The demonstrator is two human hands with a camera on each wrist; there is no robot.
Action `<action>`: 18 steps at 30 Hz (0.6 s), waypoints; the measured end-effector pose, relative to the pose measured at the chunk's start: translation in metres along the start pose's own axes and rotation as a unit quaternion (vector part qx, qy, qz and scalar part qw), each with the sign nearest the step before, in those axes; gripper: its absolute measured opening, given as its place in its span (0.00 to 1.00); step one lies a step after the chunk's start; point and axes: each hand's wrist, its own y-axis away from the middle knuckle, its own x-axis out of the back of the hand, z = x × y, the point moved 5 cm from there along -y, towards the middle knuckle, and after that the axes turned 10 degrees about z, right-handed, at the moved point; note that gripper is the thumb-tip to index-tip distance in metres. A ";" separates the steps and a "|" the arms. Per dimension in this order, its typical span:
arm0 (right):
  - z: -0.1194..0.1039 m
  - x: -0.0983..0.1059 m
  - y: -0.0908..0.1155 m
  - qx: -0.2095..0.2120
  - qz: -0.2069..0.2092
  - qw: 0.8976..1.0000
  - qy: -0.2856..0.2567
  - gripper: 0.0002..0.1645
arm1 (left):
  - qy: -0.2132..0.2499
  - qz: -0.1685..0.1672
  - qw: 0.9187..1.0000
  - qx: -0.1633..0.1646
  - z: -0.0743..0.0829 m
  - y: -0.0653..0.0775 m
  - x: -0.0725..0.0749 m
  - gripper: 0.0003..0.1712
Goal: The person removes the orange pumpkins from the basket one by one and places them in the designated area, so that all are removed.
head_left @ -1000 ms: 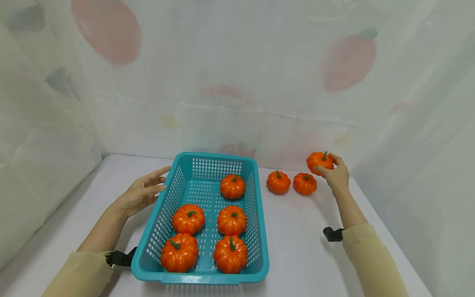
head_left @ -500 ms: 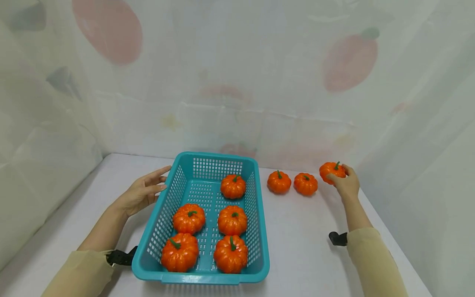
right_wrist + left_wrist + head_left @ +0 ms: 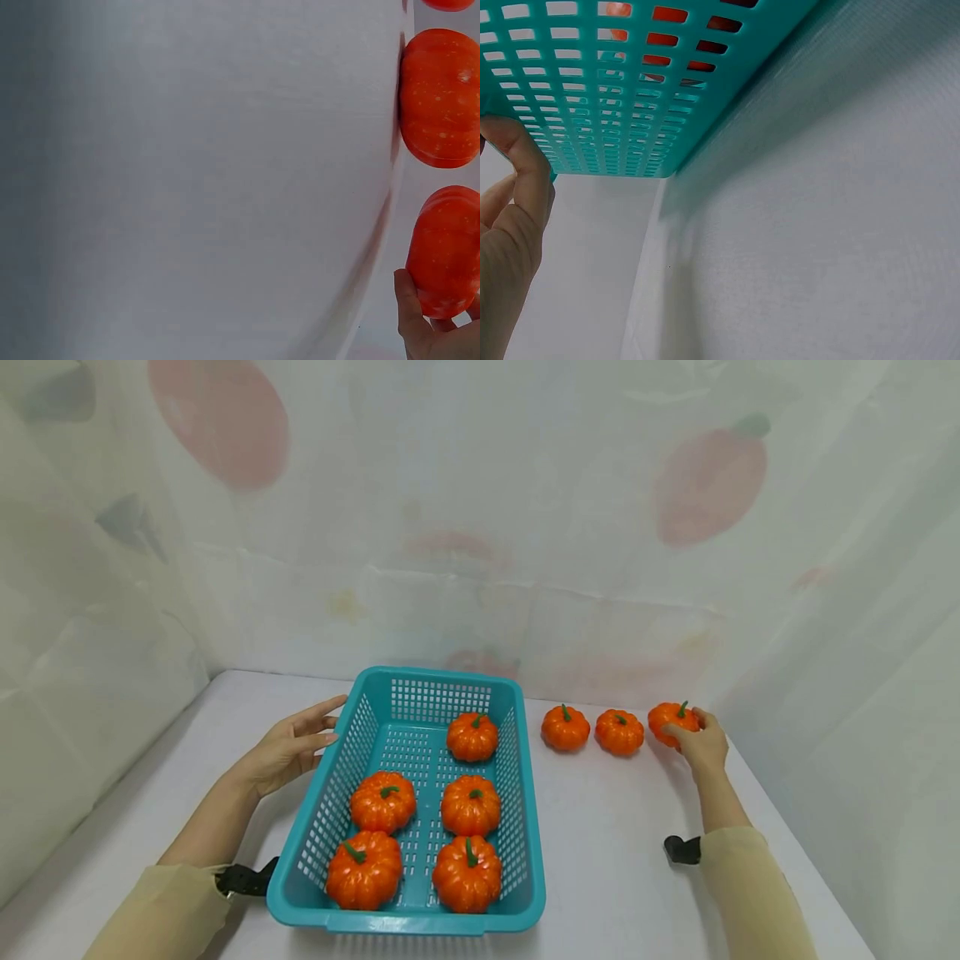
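Observation:
At the table's far right, my right hand (image 3: 707,745) grips a small orange pumpkin (image 3: 670,723) with a green stem, thumb on the near side. In the right wrist view this held pumpkin (image 3: 448,253) looks tilted and slightly raised off the table. To its left sit two similar pumpkins, one nearer (image 3: 619,732) and one farther (image 3: 566,728). A teal plastic basket (image 3: 537,860) with perforated walls stands in the middle, several pumpkins inside. My left hand (image 3: 281,752) rests its spread, relaxed fingers against the basket's left rim.
A white cloth covers the table (image 3: 600,860). Behind it hangs a pale curtain (image 3: 480,527) with faded fruit prints, and more sheeting closes both sides. Inside the basket, pumpkins (image 3: 470,874) fill the near part and one pumpkin (image 3: 472,737) sits at the far right.
My right hand has carried its pumpkin rightward and down, from above the right end of the row to near the tabletop. The left hand and the basket have stayed in place.

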 end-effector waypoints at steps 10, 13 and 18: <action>0.008 -0.002 0.000 -0.012 -0.006 1.000 0.013 0.47 | 0.002 0.002 1.000 0.000 0.000 0.000 0.000 0.38; 0.009 -0.002 0.001 -0.017 -0.008 1.000 0.019 0.47 | 0.005 0.000 1.000 0.001 0.001 0.000 0.000 0.38; 0.011 -0.001 0.002 -0.025 -0.011 0.999 0.023 0.47 | 0.008 -0.005 1.000 0.000 0.001 0.001 -0.001 0.38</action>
